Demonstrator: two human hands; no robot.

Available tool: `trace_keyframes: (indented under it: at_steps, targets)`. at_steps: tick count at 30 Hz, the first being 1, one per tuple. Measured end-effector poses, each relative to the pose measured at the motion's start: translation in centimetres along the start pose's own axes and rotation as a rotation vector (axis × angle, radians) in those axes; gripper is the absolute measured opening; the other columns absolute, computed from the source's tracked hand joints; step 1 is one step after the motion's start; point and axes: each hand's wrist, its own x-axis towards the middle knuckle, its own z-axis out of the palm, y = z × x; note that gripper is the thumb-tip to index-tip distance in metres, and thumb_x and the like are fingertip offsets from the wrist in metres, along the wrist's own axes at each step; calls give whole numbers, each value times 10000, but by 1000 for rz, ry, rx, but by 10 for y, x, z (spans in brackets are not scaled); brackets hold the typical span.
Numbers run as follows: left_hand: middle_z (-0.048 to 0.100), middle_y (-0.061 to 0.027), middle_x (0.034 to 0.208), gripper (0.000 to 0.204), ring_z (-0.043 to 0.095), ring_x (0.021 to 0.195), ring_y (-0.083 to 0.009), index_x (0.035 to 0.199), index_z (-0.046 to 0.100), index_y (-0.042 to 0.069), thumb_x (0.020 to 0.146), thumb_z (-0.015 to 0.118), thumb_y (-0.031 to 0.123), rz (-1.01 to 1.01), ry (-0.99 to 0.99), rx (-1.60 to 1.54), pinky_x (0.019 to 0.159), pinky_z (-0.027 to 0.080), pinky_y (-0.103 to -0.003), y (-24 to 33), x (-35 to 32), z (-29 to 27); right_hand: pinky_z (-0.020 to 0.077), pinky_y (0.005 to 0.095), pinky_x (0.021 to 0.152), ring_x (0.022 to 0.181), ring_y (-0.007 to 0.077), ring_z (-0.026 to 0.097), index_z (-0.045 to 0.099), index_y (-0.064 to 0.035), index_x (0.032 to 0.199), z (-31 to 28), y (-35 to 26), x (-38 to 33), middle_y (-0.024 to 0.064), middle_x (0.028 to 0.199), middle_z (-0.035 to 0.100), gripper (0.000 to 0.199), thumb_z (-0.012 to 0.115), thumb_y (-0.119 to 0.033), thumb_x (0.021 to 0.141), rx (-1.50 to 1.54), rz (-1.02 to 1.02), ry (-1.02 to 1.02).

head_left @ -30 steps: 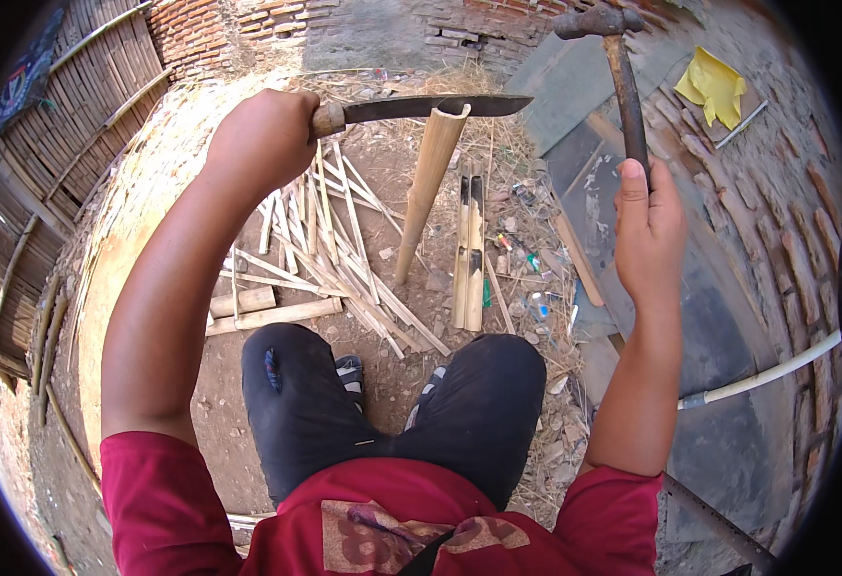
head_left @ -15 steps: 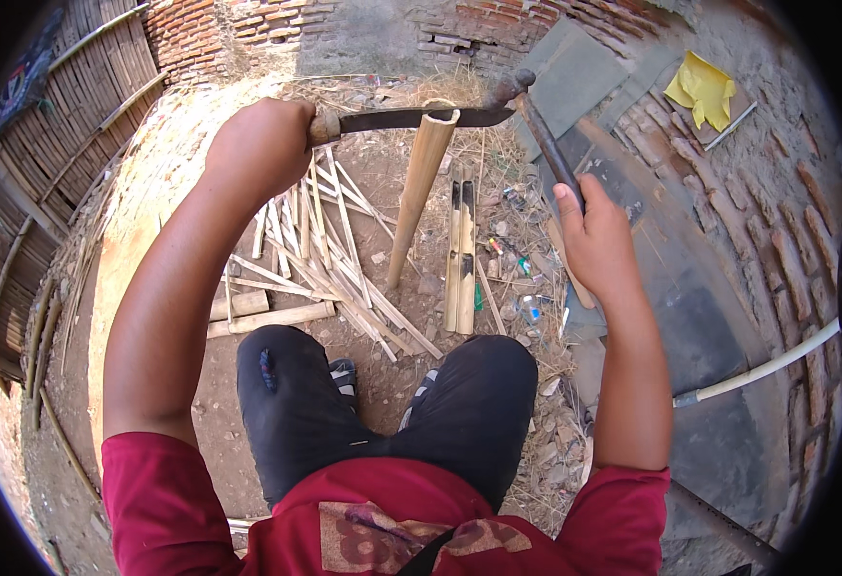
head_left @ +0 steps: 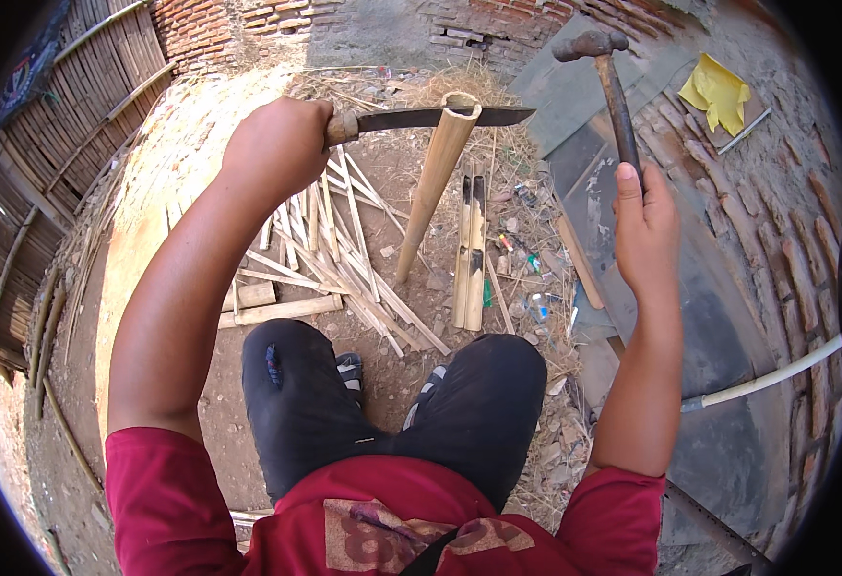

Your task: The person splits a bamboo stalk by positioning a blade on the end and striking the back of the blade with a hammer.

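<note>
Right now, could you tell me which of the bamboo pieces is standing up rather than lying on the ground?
The round bamboo pole under the knife in the left hand. It stands tilted with the blade across its top end; the split halves and thin strips lie flat on the dirt.

The person wears a dark red short-sleeved shirt [head_left: 382,518] — the sleeves end above the elbows, leaving both forearms bare. A pale printed patch in tan and grey sits on the chest, crossed by a dark strap near the lower edge. The trousers [head_left: 392,403] are black and loose at the knees, with a small blue mark on the left knee. Between the knees show dark sandals [head_left: 349,370] with lighter straps — only partly in view. Left hand [head_left: 277,144] and right hand [head_left: 646,226] are ungloved, without rings or a watch.
</note>
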Motion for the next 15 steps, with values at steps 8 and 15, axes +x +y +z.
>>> trace_keyframes:
  at_steps: [8, 15]
  targets:
    - [724, -205, 868, 124, 710, 848, -394, 951, 684, 45, 893, 652, 150, 36, 29, 28, 792, 569, -504, -11, 4, 9, 482, 463, 670, 722, 393, 657, 614, 14, 1063, 27, 9, -10, 215, 758, 647, 384, 563, -366, 1054, -75, -11, -134]
    - [711, -213, 829, 276, 698, 841, -407, 901, 660, 31, 869, 774, 280, 130, 139, -44, 787, 557, -500, -27, 6, 15, 468, 416, 656, 674, 277, 620, 641, 6, 1075, 22, -6, -6, 152, 719, 623, 378, 557, -363, 1065, 37, -9, -108]
